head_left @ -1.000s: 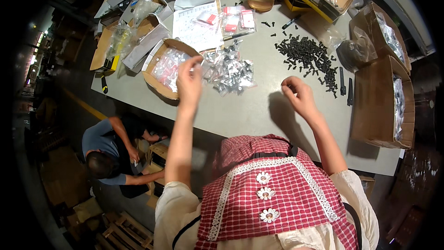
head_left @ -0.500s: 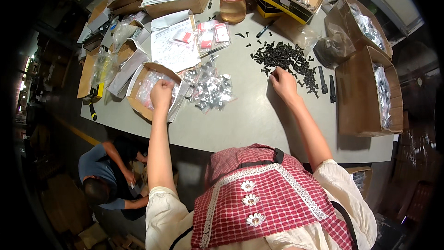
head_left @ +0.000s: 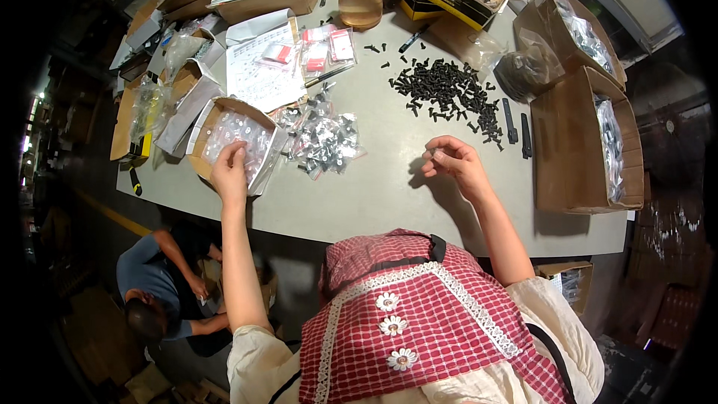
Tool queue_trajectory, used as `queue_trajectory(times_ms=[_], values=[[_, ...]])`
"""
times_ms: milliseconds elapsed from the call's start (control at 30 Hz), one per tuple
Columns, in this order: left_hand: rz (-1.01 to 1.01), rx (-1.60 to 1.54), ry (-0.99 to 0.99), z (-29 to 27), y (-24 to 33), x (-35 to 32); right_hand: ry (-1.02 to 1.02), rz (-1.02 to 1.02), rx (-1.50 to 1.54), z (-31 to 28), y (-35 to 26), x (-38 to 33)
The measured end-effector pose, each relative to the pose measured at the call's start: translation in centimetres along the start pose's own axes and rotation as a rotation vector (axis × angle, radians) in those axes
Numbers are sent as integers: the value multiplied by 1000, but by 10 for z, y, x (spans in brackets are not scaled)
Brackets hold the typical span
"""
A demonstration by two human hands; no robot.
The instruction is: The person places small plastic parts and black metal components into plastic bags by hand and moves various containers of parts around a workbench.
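My left hand [head_left: 230,170] is over the near right part of an open cardboard box [head_left: 200,158] of clear plastic bags [head_left: 243,135] with small pale parts. Its fingers are pinched together, and what they hold, if anything, is too small to tell. My right hand [head_left: 458,167] is raised above the table, nearer to me than a loose pile of black screws [head_left: 445,86]. Thumb and fingers close on a small dark piece at their tips, which looks like a black screw. Between my hands lies a heap of clear bags with metal and black parts [head_left: 323,138].
Two black strips [head_left: 511,121] lie right of the screws, beside a tall carton [head_left: 568,150] of bagged parts. A pink-lidded jug [head_left: 360,0], red-and-white packets [head_left: 315,56] and a written sheet [head_left: 262,67] stand or lie farther back. Another person [head_left: 161,277] crouches low at the left.
My right hand has left the edge of the screw pile and come toward me, its fingers now turned up. My left hand has drawn back toward the box's near edge. The view has shifted slightly.
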State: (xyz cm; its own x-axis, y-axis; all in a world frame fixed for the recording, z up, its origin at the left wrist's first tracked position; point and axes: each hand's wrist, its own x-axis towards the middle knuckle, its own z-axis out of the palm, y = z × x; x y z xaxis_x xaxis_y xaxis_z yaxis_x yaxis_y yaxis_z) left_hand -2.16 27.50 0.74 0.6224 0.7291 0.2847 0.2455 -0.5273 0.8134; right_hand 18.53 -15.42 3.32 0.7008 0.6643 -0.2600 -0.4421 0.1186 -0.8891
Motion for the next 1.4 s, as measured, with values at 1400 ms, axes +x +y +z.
queue_trajectory(times_ms=[1400], values=[[-1,-7,60,24,83,-86,40,113,-204,-15,16,30]])
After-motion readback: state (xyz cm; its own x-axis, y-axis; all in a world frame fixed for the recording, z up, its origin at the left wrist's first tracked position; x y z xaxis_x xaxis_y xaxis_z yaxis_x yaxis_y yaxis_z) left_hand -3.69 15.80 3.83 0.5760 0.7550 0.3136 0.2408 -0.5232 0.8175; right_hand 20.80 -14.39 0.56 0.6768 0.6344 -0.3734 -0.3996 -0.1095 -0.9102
